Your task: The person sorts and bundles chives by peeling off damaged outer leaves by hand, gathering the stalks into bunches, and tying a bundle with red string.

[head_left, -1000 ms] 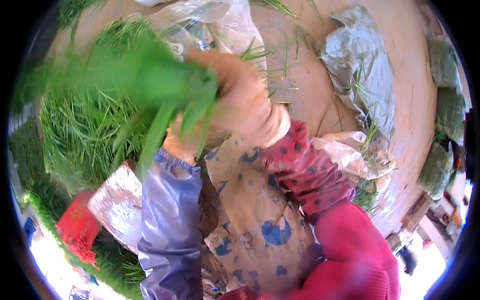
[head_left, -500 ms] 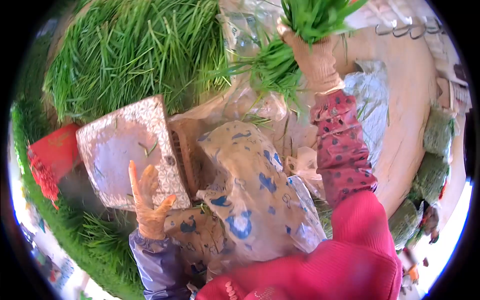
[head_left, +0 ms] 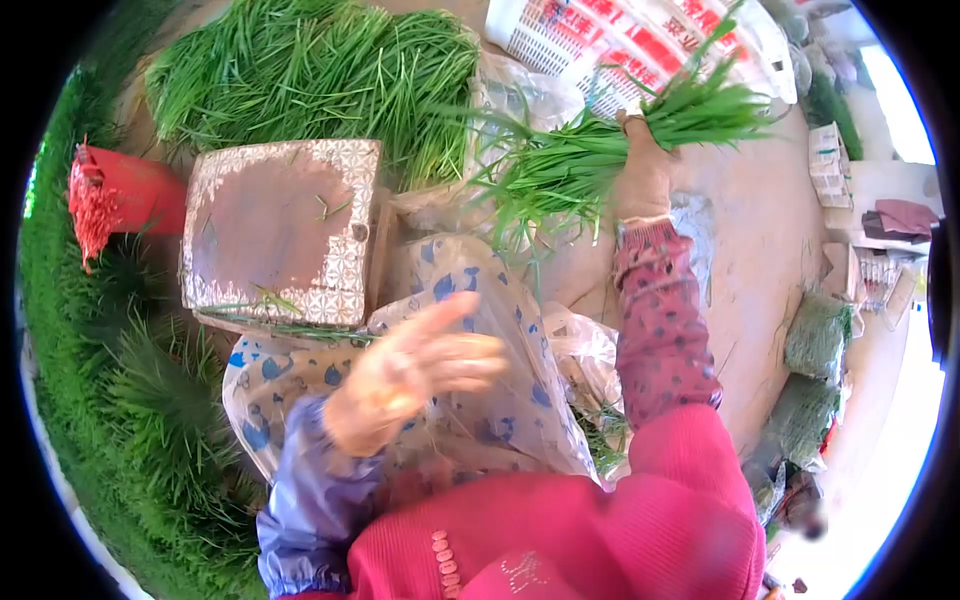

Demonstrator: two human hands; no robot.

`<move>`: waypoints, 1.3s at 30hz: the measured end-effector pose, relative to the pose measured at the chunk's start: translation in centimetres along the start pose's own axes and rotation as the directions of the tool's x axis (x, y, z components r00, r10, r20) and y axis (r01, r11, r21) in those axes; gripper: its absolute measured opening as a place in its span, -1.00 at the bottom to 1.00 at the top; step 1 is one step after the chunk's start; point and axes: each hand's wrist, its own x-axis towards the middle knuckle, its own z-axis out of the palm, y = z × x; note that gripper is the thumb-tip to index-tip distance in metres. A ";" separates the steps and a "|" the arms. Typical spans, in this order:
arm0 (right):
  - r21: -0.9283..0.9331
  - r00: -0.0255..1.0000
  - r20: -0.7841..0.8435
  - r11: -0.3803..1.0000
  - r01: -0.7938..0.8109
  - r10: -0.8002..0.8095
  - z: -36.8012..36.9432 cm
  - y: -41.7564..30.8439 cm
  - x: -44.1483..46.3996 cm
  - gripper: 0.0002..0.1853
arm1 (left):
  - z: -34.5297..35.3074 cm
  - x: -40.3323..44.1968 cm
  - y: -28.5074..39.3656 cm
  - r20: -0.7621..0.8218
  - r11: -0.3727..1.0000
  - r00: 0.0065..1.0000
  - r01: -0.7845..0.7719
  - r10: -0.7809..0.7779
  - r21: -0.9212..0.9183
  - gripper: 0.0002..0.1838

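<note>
My right hand [head_left: 645, 175], in a tan glove below a red dotted sleeve, grips a bunch of long green leaves [head_left: 570, 165] at upper right of centre. The leaves stick out on both sides of the fist. My left hand [head_left: 415, 375], gloved and slightly blurred, hovers over the patterned apron [head_left: 480, 300] on my lap with its fingers spread and nothing in it. Behind it stands a square box or stool with a tiled, worn top [head_left: 270, 230]. A large heap of the same leaves [head_left: 310, 75] lies beyond that.
A white crate with red lettering [head_left: 600, 50] is at the top. Clear plastic [head_left: 525, 95] lies beside the heap. A red bag [head_left: 145, 190] and more greenery [head_left: 150, 400] are at left. Packed bundles [head_left: 815, 335] line the right side, and a grey sheet [head_left: 692, 245] is on the floor.
The view has turned, bringing the white crate into sight. My left hand has moved from beside the tiled top to over my lap. The leaves in my right hand now lie more sideways.
</note>
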 end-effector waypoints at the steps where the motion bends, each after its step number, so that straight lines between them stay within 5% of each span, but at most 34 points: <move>1: 0.010 1.000 0.010 1.000 0.016 -0.017 -0.8 -0.3 -0.4 -0.70 | 1.7 0.9 -0.5 0.071 0.997 0.995 0.067 -0.064 -0.046 0.19; 2: -0.267 0.983 0.032 0.946 0.181 -0.179 -1.8 0.2 -0.7 -0.71 | 2.8 1.9 -1.6 0.110 0.992 0.987 0.120 -0.113 -0.050 0.18; 5: -0.340 0.938 0.152 0.875 0.346 -0.312 -2.3 -7.2 -7.8 -0.71 | 4.5 5.0 -5.2 0.188 0.985 0.967 0.169 -0.169 0.016 0.11; 6: -0.195 0.900 0.187 0.883 0.427 -0.394 -2.6 -8.0 -9.3 -0.71 | 4.4 6.3 -6.5 0.187 0.988 0.970 0.152 -0.154 0.026 0.11; 9: -0.142 0.859 0.220 0.856 0.497 -0.463 -3.2 -13.0 -15.6 -0.68 | 5.5 9.0 -8.1 0.125 0.998 0.990 0.055 -0.060 0.041 0.06; 11: -0.125 0.837 0.205 0.835 0.536 -0.507 -4.2 -13.2 -18.9 -0.69 | 6.7 9.6 -7.1 0.175 0.918 0.942 -0.216 0.285 -0.332 -0.20; 14: -0.037 0.671 0.169 0.676 0.736 -0.722 -5.2 -10.9 -21.7 -0.72 | 5.6 9.2 -5.0 0.326 0.845 0.839 -0.257 0.436 -0.469 -0.21; 16: 0.318 0.731 0.362 0.813 0.487 -0.579 -5.7 -9.5 -23.3 -0.75 | 5.1 7.7 -5.5 0.243 0.797 0.893 -0.183 0.380 -0.575 -0.14; 18: 0.462 0.709 0.470 0.831 0.309 -0.525 -5.6 -8.6 -23.6 -0.74 | 4.2 6.5 -5.7 0.226 0.725 0.926 -0.069 0.302 -0.685 -0.12; 19: 0.520 0.400 0.509 0.643 0.562 -0.762 -5.0 -8.3 -22.6 -0.73 | 3.7 5.9 -5.6 0.269 0.723 0.915 -0.035 0.301 -0.690 -0.16; 21: 0.584 0.024 0.502 0.359 0.728 -0.865 -4.7 -8.9 -22.8 -0.70 | 3.5 4.6 -5.8 0.417 0.550 0.868 0.217 0.269 -0.806 -0.32; 22: 0.542 -0.029 0.558 0.338 0.769 -0.830 -4.6 -9.4 -23.7 -0.68 | 3.6 3.8 -5.9 0.432 0.562 0.863 0.228 0.261 -0.795 -0.32; 23: 0.485 -0.036 0.620 0.347 0.803 -0.784 -5.2 -9.7 -24.3 -0.68 | 3.9 3.1 -6.1 0.244 0.704 0.913 -0.062 0.327 -0.708 -0.38; 25: 0.369 -0.051 0.733 0.334 0.867 -0.678 -6.4 -10.4 -25.4 -0.67 | 4.4 1.4 -6.2 -0.063 0.782 0.823 -0.558 0.564 -0.278 -0.51; 27: 0.408 -0.127 0.794 0.365 0.837 -0.595 -6.7 -12.4 -26.2 -0.50 | 3.7 0.1 -4.1 -0.122 0.699 0.693 -0.715 0.711 0.017 -0.56; 28: 0.436 -0.167 0.861 0.529 0.728 -0.481 -7.2 -13.9 -26.3 -0.44 | 2.8 -0.6 -1.9 -0.121 0.864 0.856 -0.503 0.503 0.031 -0.59; 29: 0.437 -0.159 0.852 0.513 0.739 -0.498 -7.9 -13.7 -26.4 -0.44 | 2.3 -1.2 -0.3 -0.131 0.965 0.957 -0.255 0.260 0.051 -0.61; 30: 0.448 0.003 0.882 0.841 0.304 -0.471 -8.8 -12.9 -26.7 -0.49 | 1.7 -1.7 -0.1 -0.097 0.939 0.936 -0.328 0.338 0.106 -0.63; 31: 0.386 0.113 0.922 0.890 -0.240 -0.370 -9.2 -12.0 -26.8 -0.53 | 0.5 -2.0 0.2 -0.084 0.937 0.938 -0.325 0.336 0.126 -0.63; 32: 0.343 0.095 0.934 0.793 -0.503 -0.343 -9.0 -10.5 -26.4 -0.58 | -0.9 -2.3 0.6 -0.026 0.935 0.935 -0.351 0.352 0.050 -0.60; 33: 0.362 0.106 0.927 0.786 -0.501 -0.359 -8.5 -11.0 -27.0 -0.58 | -1.4 -2.8 0.9 0.027 0.930 0.929 -0.368 0.368 -0.029 -0.56; 34: 0.207 0.150 0.976 0.881 -0.426 -0.156 -7.6 -11.7 -28.0 -0.54 | -1.5 -3.5 0.9 0.046 0.941 0.942 -0.328 0.332 -0.082 -0.59; 35: 0.033 0.211 0.976 0.934 -0.357 0.046 -6.3 -12.4 -28.8 -0.49 | -4.6 -4.2 1.5 -0.045 0.988 0.988 -0.147 0.149 0.053 -0.57; 36: 0.152 0.231 0.969 0.940 -0.304 -0.082 -4.7 -11.3 -29.9 -0.27 | -4.4 -5.5 2.1 -0.065 0.977 0.989 -0.123 0.136 0.176 -0.57; 37: 0.173 0.241 0.965 0.937 -0.302 -0.101 -2.2 -9.5 -30.4 -0.27 | -3.4 -6.6 2.6 -0.090 0.951 0.988 -0.095 0.126 0.293 -0.56; 38: 0.295 0.209 0.955 0.744 -0.599 -0.210 0.3 -7.4 -30.8 -0.35 | -3.7 -7.1 2.7 0.010 0.897 0.984 -0.169 0.181 0.408 -0.54; 39: 0.333 0.212 0.941 0.601 -0.726 -0.265 0.9 -7.4 -30.9 -0.39 | -3.2 -7.7 2.8 0.109 0.825 0.966 -0.256 0.233 0.504 -0.51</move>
